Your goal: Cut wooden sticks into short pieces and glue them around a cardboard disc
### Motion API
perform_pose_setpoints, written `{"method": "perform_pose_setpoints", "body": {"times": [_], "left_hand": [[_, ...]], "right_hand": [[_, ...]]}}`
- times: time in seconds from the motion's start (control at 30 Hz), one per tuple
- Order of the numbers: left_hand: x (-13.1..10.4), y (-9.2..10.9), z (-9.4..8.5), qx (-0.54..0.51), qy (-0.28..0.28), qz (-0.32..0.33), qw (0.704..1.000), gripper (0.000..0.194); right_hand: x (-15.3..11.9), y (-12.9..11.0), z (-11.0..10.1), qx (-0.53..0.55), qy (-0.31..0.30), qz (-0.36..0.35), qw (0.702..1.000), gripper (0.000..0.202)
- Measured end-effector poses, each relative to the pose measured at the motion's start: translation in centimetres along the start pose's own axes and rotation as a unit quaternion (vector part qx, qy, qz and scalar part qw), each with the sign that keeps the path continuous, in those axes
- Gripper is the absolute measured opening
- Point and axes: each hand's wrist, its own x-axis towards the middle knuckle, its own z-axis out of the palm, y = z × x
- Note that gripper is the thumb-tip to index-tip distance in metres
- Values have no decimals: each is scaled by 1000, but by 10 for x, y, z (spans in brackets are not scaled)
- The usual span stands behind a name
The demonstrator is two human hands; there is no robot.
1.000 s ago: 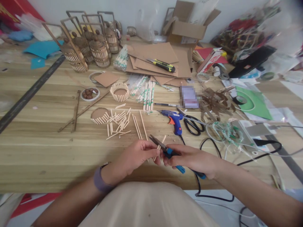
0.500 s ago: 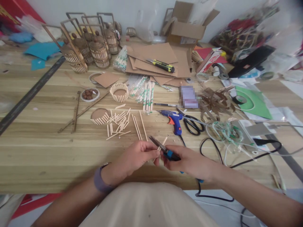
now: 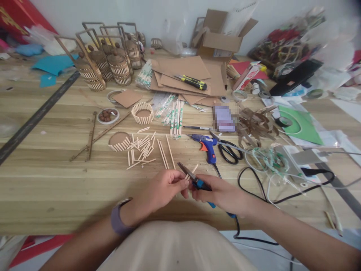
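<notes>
Near the table's front edge, my left hand (image 3: pixel 166 188) pinches a thin wooden stick (image 3: pixel 195 168). My right hand (image 3: pixel 218 192) is wrapped round the blue and black handles of a cutting tool (image 3: pixel 199 183), whose jaws lie across the stick. Beyond my hands lie longer sticks (image 3: pixel 170 151) and a scatter of short cut pieces (image 3: pixel 145 146). A cardboard disc (image 3: pixel 119 139) partly edged with upright sticks lies left of the pieces. Behind it stands a ring of sticks (image 3: pixel 142 113) around another disc.
A blue glue gun (image 3: pixel 208 147) and black scissors (image 3: pixel 229 150) lie to the right, with cables (image 3: pixel 252 180) beyond. Small bamboo lanterns (image 3: pixel 91 73) stand at the back left. Cardboard sheets (image 3: pixel 183 69) carry a yellow-black cutter (image 3: pixel 193 82). A bowl (image 3: pixel 108 116) holds brown beads.
The view has shifted slightly. The blue handles under my right hand show more and look spread apart. Both hands keep their hold on the stick and the tool.
</notes>
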Motion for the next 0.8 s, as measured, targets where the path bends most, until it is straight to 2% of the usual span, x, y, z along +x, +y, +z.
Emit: {"method": "perform_pose_setpoints", "body": {"times": [0.23, 0.37, 0.6, 0.73, 0.8], "left_hand": [[0, 3, 0, -21, -7, -6, 1000, 35], [-1, 4, 2, -1, 5, -17, 1000, 35], [-2, 6, 3, 34, 11, -26, 999, 37], [-1, 1, -3, 51, 26, -23, 998, 36], [-2, -2, -10, 58, 44, -14, 997, 35]], "right_hand": [[-2, 1, 0, 90, -17, 26, 995, 17], [0, 2, 2, 82, -15, 35, 996, 14], [3, 3, 8, 12, 25, 31, 999, 5], [2, 0, 4, 44, -4, -2, 999, 14], [-1, 2, -1, 34, 21, -12, 999, 21]]}}
